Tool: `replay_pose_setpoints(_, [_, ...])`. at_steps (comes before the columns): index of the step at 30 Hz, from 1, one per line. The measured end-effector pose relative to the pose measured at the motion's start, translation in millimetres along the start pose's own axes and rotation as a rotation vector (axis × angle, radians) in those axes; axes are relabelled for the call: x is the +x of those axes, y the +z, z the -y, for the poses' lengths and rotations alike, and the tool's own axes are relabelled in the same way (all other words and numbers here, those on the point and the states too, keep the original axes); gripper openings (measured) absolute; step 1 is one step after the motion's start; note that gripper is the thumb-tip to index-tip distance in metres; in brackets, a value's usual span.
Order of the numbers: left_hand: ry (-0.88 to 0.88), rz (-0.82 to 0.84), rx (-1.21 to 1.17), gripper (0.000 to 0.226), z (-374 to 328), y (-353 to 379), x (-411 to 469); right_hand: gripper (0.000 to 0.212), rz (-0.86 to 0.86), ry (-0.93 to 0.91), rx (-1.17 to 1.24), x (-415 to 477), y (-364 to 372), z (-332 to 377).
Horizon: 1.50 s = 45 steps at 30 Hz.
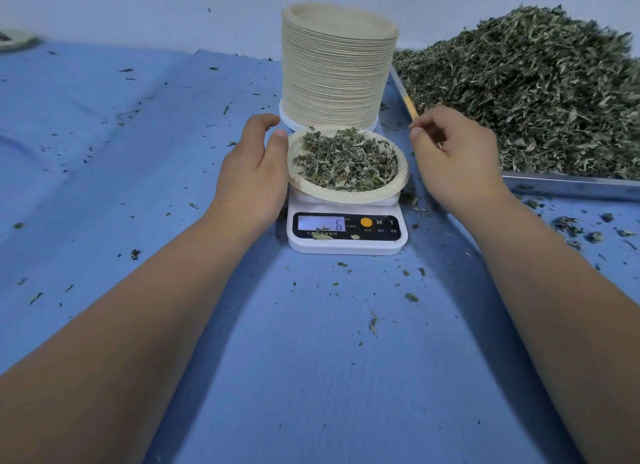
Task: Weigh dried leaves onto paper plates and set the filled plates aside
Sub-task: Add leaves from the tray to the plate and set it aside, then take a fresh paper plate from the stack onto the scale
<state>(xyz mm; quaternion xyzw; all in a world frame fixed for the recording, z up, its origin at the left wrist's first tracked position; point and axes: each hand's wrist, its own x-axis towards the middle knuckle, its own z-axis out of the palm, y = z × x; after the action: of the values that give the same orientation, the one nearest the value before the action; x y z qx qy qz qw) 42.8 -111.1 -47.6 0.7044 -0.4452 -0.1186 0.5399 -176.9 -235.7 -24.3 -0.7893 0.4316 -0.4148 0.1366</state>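
Head view shows one paper plate sitting on a small white scale, right between the two hands. Dried leaves already fill the middle of the plate. The screen on the scale shows a 6, so I think this plate is weighed or very close to it.

The left hand is just left of the plate. Its fingers are loosely bent, and its thumb tip touches the plate's edge. The right hand is just right of the plate and does not touch it. Its fingers are curled in, with the thumb and first finger close together. I cannot tell if they pinch a few leaves.

Beyond the left hand's fingertips stands a tall stack of plates, so many more are left to fill. Past the right hand, a big pile of leaves lies on a metal tray. Far off to the left of the left hand is a blurry plate that looks filled and put aside.

Bits of leaf are scattered on the blue tabletop. What is left for this plate, I think, is to lift it off and put it aside.
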Motion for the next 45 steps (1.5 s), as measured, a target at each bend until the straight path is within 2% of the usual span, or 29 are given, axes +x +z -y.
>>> replay_pose_setpoints(12, [0.011,0.035,0.009,0.036,-2,0,-2,0.018,-0.003,0.013,-0.113,1,-3,-6])
replay_pose_setpoints(16, [-0.014,0.040,0.004,0.035,-2,0,-2,0.025,0.025,-0.085,-0.011,-5,-2,6])
replay_pose_setpoints(21, [-0.032,0.058,-0.012,0.031,-1,0,-2,0.029,0.058,-0.164,-0.113,-7,-1,14])
replay_pose_setpoints(24, [-0.090,0.047,-0.073,0.019,-4,2,0,0.035,0.021,-0.150,-0.247,-6,-3,14])
replay_pose_setpoints(28, [-0.196,0.055,-0.175,0.021,-5,7,3,0.038,0.103,-0.086,-0.269,-7,2,16])
replay_pose_setpoints(32, [-0.253,0.054,-0.246,0.038,-6,9,5,0.038,0.110,-0.034,-0.197,-11,6,24])
replay_pose_setpoints(34, [-0.352,0.056,-0.339,0.044,-11,8,4,0.035,0.120,-0.031,-0.163,-14,7,32])
replay_pose_setpoints(36, [-0.457,0.024,-0.444,0.043,-17,5,5,0.030,0.144,-0.046,-0.139,-17,9,42])
replay_pose_setpoints(39, [-0.481,-0.104,-0.592,0.018,-22,-7,10,0.027,0.206,-0.071,-0.121,-23,12,59])
replay_pose_setpoints(40, [-0.482,-0.148,-0.620,0.015,-22,-12,12,0.027,0.216,-0.076,-0.099,-26,13,65])
replay_pose_setpoints(43, [-0.544,-0.266,-0.671,0.033,-14,-32,16,0.027,0.260,-0.096,-0.052,-34,20,85])
replay_pose_setpoints(45, [-0.568,-0.322,-0.691,0.034,-6,-50,18,0.025,0.309,-0.113,-0.029,-38,31,102])
